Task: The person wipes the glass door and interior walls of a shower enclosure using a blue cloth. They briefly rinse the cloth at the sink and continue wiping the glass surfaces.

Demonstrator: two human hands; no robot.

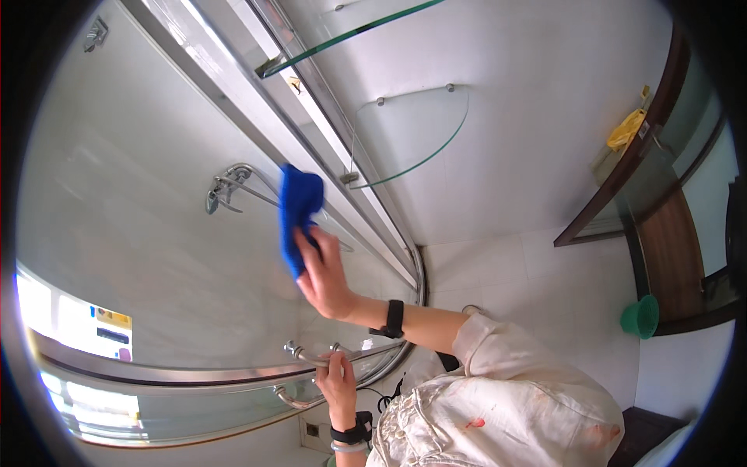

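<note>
Open room is stretching over the pale tiled floor [506, 268], between the metal rails [331, 132] and the dark-framed door [599, 208], with a green bin [640, 317] standing beside that door. The upper glass shelf [350, 36] and lower glass shelf [412, 148] are jutting out to the right of the rails, blocking a straight pass there. The mixer tap [229, 183] is projecting left of the blue cloth [298, 198]; its depth is not showing clearly. Below, the left hand's [336, 381] fingers are gripping the chrome handle [307, 356], filling part of its gap.
</note>
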